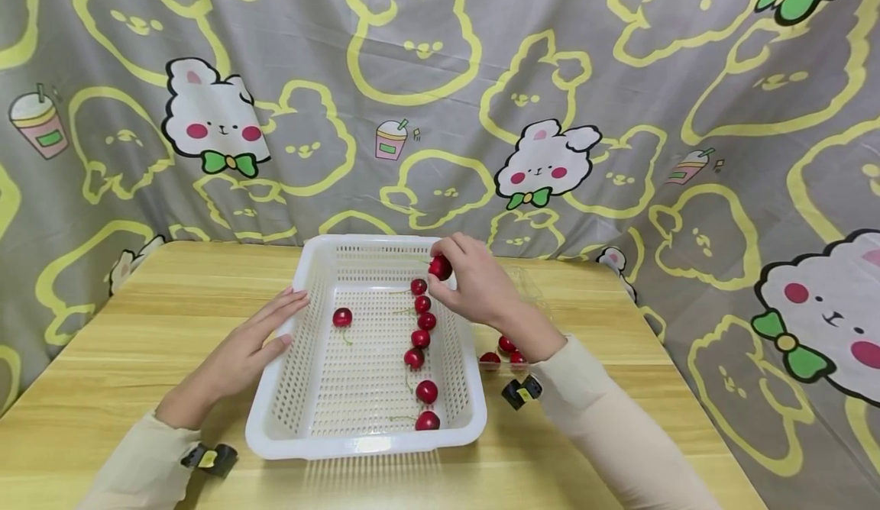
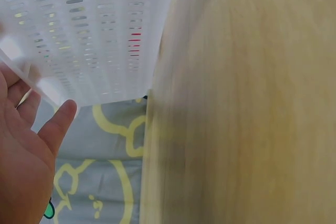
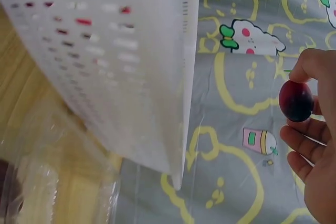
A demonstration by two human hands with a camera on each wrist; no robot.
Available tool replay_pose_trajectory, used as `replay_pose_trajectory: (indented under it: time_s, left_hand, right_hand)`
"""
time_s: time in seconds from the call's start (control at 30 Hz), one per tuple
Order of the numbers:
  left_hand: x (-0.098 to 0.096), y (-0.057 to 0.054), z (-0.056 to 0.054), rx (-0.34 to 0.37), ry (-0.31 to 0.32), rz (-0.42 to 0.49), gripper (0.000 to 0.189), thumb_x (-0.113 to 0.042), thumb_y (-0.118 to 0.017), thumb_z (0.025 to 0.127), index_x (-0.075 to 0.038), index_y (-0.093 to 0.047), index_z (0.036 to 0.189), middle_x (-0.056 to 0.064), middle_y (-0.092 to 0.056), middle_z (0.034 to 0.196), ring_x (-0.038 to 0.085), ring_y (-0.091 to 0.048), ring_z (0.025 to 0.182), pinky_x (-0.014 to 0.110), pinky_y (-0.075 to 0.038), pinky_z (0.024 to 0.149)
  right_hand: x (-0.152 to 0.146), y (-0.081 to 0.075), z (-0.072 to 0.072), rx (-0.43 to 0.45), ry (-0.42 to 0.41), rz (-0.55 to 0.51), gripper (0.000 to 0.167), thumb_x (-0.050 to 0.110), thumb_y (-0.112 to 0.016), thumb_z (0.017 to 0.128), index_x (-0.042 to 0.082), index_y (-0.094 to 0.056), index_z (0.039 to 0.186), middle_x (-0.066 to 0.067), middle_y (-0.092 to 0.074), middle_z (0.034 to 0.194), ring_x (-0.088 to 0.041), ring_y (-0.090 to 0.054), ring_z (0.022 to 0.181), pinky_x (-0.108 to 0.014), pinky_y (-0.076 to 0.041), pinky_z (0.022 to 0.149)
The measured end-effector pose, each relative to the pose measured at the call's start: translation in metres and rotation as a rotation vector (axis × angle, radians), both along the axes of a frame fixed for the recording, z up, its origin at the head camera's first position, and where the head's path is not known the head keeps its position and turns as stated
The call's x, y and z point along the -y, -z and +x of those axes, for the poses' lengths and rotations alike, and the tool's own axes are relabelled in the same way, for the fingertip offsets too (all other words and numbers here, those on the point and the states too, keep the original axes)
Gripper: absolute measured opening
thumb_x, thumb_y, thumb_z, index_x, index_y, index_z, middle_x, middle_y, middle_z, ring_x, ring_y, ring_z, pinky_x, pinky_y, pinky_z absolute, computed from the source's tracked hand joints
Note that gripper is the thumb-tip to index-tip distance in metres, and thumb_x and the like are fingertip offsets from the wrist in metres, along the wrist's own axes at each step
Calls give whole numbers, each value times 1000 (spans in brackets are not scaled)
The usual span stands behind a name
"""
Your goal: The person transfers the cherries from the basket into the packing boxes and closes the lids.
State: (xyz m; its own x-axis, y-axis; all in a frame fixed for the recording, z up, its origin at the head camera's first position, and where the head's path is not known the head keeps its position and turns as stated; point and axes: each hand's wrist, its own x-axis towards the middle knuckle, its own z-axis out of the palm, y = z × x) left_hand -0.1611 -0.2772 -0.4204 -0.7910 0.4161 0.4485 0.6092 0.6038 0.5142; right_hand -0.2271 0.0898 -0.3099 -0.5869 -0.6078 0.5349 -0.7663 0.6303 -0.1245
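Note:
A white perforated plastic basket [image 1: 364, 444] stands on the wooden table. My right hand [image 1: 474, 281] pinches a dark red cherry [image 1: 440, 267] between thumb and fingers, above the basket's far right corner; the right wrist view shows the pinched cherry [image 3: 296, 100] too. My left hand [image 1: 250, 346] rests on the basket's left rim with its fingers fairly straight, and in the left wrist view that hand [image 2: 26, 140] touches the rim from outside. Inside, several cherries [image 1: 421, 338] form a line along the right side. One lone cherry [image 1: 342, 317] lies at the left, stem toward me.
Right of the basket, a clear plastic container [image 1: 525, 288] holds several cherries [image 1: 507, 344], partly hidden by my right forearm. A patterned grey curtain [image 1: 440, 113] hangs behind the wooden table [image 1: 227, 266].

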Motion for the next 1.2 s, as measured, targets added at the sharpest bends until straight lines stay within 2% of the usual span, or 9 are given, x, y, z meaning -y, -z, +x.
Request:
replay_pose_trajectory:
  time_s: [0.23,0.47,0.8,1.03,1.2]
  left_hand:
    - [-1,-1,0,1,3,-11,54,-7,-57,95,-12,-44,147,8,-37,154,20,-19,147,65,-31,102]
    - [-1,-3,-1,16,8,-2,54,-7,-57,95,-12,-44,147,8,-37,154,22,-19,147,71,-31,98]
    - [-1,-2,0,31,5,13,54,-8,-57,96,-11,-44,148,8,-36,155,25,-18,147,70,-30,100]
    - [1,0,-1,28,-1,8,53,-7,-56,96,-10,-44,147,6,-35,155,22,-18,147,57,-28,107]
    - [1,1,-1,31,3,13,53,-8,-56,96,-10,-44,148,6,-35,156,20,-17,148,62,-28,105]
  right_hand:
    - [-24,6,2,97,64,-38,21,17,-67,85,7,-59,102,-1,-52,90,-18,-48,82,-36,-41,77]
    - [-47,15,5,200,128,-64,19,17,-65,85,10,-58,101,0,-52,91,-17,-47,83,-33,-43,73]
    - [-72,38,12,289,221,-56,14,18,-65,86,12,-58,95,1,-52,89,-19,-51,83,-33,-44,72]
    - [-84,55,19,346,292,-30,15,21,-67,87,12,-59,96,3,-54,87,-15,-50,78,-33,-44,69]
    - [-89,69,22,365,307,-2,14,21,-70,85,15,-58,88,5,-53,81,-14,-49,74,-33,-43,68]
